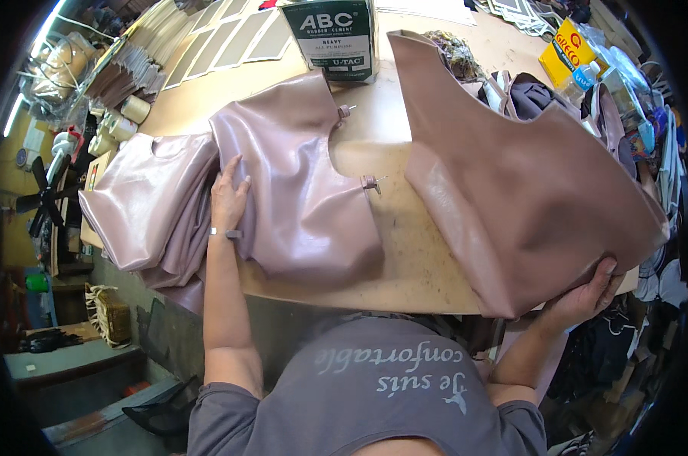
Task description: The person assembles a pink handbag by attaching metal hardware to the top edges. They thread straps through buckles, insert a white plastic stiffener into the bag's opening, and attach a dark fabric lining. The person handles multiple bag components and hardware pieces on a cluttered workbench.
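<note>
A glossy mauve leather bag piece (pixel 291 182) lies on the table in front of me, two small tabs with metal hardware (pixel 370 182) along its curved right edge. My left hand (pixel 230 197) rests flat on its left side, fingers stretched out. Further left is a stack of folded leather pieces (pixel 150 182) of the same colour, hanging partly over the table edge. At the right, my right hand (pixel 591 292) grips the lower edge of a large brownish-pink leather piece (pixel 526 190), which is raised and curved. The thumb shows on its near face; some fingers are hidden.
A dark green and white metal can (pixel 334 42) stands at the back of the wooden table (pixel 427 270). Flat grey panels (pixel 237 38) lie at the back left, beside thread spools (pixel 136 109). A yellow box (pixel 568 52), a plastic bottle (pixel 583 80) and dark pieces crowd the back right.
</note>
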Available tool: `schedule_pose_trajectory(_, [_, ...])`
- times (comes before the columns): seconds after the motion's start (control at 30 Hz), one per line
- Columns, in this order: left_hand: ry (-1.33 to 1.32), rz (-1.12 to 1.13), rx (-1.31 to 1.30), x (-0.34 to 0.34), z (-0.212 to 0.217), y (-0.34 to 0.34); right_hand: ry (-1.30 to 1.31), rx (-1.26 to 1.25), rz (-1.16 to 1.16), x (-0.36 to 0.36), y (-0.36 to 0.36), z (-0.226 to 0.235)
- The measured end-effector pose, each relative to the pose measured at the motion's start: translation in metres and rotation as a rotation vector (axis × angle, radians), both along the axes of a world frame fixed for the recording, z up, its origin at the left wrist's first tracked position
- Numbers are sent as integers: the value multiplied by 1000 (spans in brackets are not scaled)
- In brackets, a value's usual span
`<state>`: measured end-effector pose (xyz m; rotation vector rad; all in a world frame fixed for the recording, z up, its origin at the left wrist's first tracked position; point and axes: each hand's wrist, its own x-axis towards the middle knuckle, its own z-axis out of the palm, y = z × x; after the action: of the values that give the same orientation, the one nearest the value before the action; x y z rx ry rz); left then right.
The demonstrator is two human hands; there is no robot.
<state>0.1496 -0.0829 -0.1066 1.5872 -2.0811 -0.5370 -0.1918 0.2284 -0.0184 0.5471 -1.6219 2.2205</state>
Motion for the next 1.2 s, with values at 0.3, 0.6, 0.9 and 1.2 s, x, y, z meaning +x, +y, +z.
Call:
schedule_pose_trajectory(0.3, [-372,66,-27,-4,23,33,-76,32,123,-9,39,-25])
schedule_pose_trajectory(0.6, [-671,-224,-376,-91,16,-21,-231,-108,306,-11,63,-36])
schedule_pose_trajectory(0.9, [-765,-127,82,-113,5,-164,-322,-118,159,6,69,-43])
schedule_pose_trajectory(1.2, [-244,-552,230,-98,96,-143,-398,-54,49,-2,57,-35])
